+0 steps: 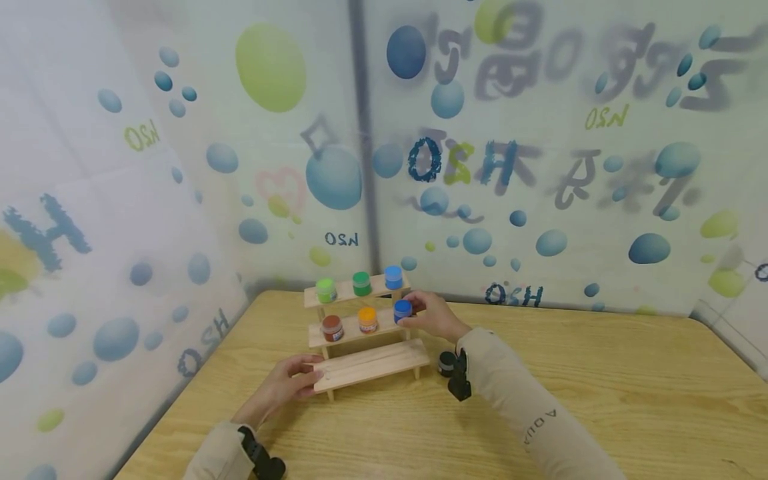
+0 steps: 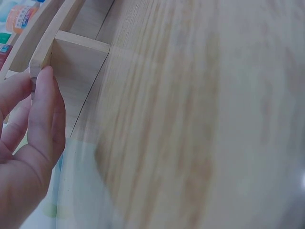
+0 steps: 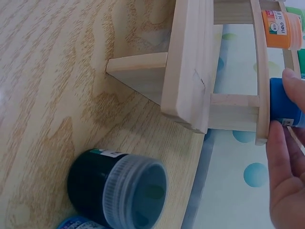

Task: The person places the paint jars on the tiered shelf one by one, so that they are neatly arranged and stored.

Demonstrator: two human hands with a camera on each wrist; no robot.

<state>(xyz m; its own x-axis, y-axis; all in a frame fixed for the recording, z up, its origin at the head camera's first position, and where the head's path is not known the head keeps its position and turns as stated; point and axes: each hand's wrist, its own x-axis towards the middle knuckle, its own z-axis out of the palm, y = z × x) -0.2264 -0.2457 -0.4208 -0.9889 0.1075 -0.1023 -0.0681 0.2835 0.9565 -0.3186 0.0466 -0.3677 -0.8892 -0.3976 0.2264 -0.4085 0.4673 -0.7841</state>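
Note:
A three-step wooden rack (image 1: 372, 364) stands on the table. My left hand (image 1: 285, 385) pinches the left end of its lowest step, thumb above and fingers beneath, as the left wrist view (image 2: 35, 129) confirms. At the right end of the middle step, my right hand (image 1: 433, 316) holds a dark blue paint jar (image 1: 402, 311) between thumb and fingers; the jar (image 3: 281, 102) touches the step in the right wrist view. Beside it on that step sit an orange jar (image 1: 368, 321) and a brownish-red jar (image 1: 333, 329). Light green (image 1: 326, 291), green (image 1: 361, 284) and light blue (image 1: 393, 277) jars line the top step.
A black-looking paint jar (image 1: 447, 364) stands on the table right of the rack, under my right wrist. The right wrist view shows part of a blue jar (image 3: 78, 223) near it. Behind the wooden table (image 1: 570, 387) hangs a patterned curtain (image 1: 540, 167).

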